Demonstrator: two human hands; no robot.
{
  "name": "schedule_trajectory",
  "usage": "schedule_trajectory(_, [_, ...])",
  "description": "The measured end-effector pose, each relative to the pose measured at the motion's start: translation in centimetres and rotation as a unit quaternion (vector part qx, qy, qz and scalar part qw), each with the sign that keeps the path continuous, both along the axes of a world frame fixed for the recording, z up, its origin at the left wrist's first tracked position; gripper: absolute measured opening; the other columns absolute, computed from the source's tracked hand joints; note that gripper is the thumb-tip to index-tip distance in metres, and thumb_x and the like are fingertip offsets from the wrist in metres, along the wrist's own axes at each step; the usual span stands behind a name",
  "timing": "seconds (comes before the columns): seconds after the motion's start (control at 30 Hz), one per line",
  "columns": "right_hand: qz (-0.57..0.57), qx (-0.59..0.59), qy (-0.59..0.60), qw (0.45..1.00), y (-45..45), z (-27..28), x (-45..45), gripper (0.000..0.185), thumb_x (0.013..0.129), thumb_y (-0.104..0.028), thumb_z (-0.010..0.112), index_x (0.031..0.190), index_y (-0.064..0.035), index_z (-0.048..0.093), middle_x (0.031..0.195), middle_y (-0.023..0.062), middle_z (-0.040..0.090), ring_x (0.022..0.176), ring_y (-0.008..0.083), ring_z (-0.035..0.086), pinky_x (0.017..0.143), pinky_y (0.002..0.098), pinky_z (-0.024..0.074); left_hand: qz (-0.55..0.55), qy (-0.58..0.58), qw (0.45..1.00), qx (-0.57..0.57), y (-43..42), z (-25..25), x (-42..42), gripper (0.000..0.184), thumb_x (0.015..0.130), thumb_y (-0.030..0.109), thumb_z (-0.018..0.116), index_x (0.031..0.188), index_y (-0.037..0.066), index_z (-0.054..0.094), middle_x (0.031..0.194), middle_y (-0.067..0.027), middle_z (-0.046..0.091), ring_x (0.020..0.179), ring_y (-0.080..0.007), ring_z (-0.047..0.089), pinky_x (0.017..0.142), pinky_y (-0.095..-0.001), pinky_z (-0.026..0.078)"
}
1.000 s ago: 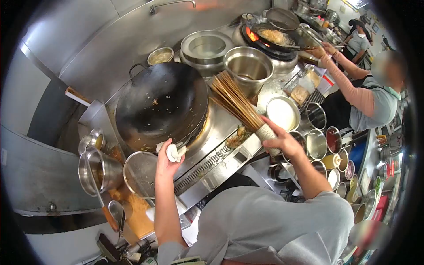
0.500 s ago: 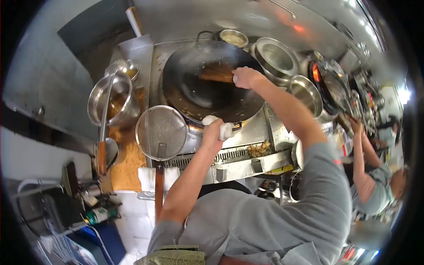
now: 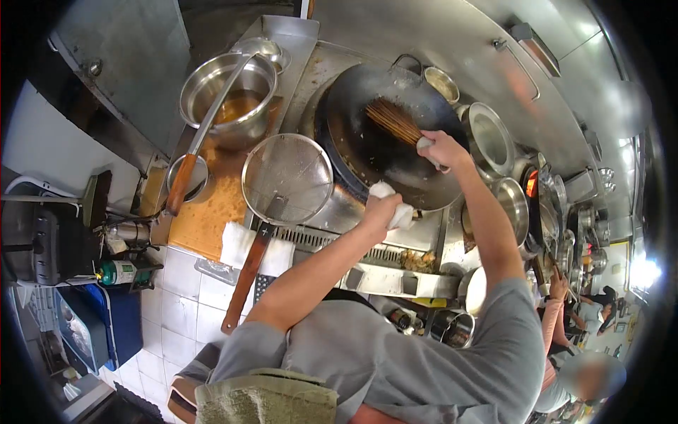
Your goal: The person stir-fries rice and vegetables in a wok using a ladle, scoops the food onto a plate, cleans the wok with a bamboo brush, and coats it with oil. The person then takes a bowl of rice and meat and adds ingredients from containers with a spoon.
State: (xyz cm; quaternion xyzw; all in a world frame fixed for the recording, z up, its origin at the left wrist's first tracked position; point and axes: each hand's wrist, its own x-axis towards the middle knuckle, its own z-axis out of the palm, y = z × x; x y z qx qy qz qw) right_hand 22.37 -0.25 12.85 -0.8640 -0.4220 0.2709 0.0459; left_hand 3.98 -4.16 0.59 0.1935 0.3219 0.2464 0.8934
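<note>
A large dark wok sits over the burner, its rim looking tilted, with small food bits inside. At its near edge my left hand is closed round a folded white cloth at the wok's handle, which is mostly hidden. My right hand grips the pale end of a bamboo wok brush. The brush's splayed bristles point up and left over the wok's inner surface. Left of the wok rests a round mesh strainer with a wooden handle.
Left stands a steel pot of brown liquid with a long-handled ladle across it. Steel bowls line the wok's right side. Fire glows at another burner farther right. A co-worker's hand is beyond my right arm.
My view has swung left, so the scene sits differently in frame. The brush now points up-left instead of level. The wok looks more tilted. My left hand keeps its grip on the cloth.
</note>
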Motion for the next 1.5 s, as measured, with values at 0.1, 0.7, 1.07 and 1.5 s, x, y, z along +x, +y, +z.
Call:
schedule_trajectory(0.1, [0.115,-0.016,-0.006,0.993,-4.4,-0.3,0.3,0.066,0.072,-0.026,0.068,0.134,-0.0149,0.047,0.099,0.0164,0.064,0.069,0.0264,0.065,0.053,0.0386,0.0550,-0.005,0.023,1.000,-0.011,0.2,0.8,-0.9,0.017,0.078,0.006,0.057,0.093,0.001,0.053,0.081,-0.0090,0.058,0.068,-0.0204,0.061,0.056,-0.0356,0.051])
schedule_trajectory(0.7, [0.026,0.034,-0.045,0.998,0.1,0.6,1.9,0.062,0.069,-0.021,0.064,0.128,-0.0084,0.051,0.106,0.0194,0.062,0.076,0.0317,0.066,0.056,0.0404,0.0544,-0.094,0.054,0.992,-0.056,0.4,1.8,-1.0,0.012,0.078,0.011,0.058,0.089,0.007,0.054,0.083,-0.0081,0.058,0.070,-0.0199,0.060,0.055,-0.0375,0.049])
schedule_trajectory(1.07, [0.099,0.021,-0.161,0.982,-3.7,-3.1,5.5,0.043,0.073,-0.017,0.053,0.113,-0.0050,0.061,0.112,0.0182,0.062,0.100,0.0353,0.061,0.090,0.0410,0.0477,-0.140,0.074,0.986,-0.045,0.6,0.7,-1.0,0.009,0.079,0.018,0.056,0.087,0.016,0.054,0.083,-0.0021,0.056,0.080,-0.0177,0.055,0.072,-0.0399,0.045])
schedule_trajectory(1.5, [0.058,0.134,-0.053,0.988,1.7,-1.8,8.3,0.064,0.069,-0.027,0.063,0.131,-0.0131,0.050,0.117,0.0173,0.059,0.099,0.0326,0.062,0.089,0.0402,0.0475,-0.100,0.090,0.991,-0.028,0.8,0.4,-1.2,0.011,0.078,0.015,0.055,0.088,0.010,0.056,0.088,-0.0081,0.061,0.083,-0.0250,0.060,0.071,-0.0416,0.051])
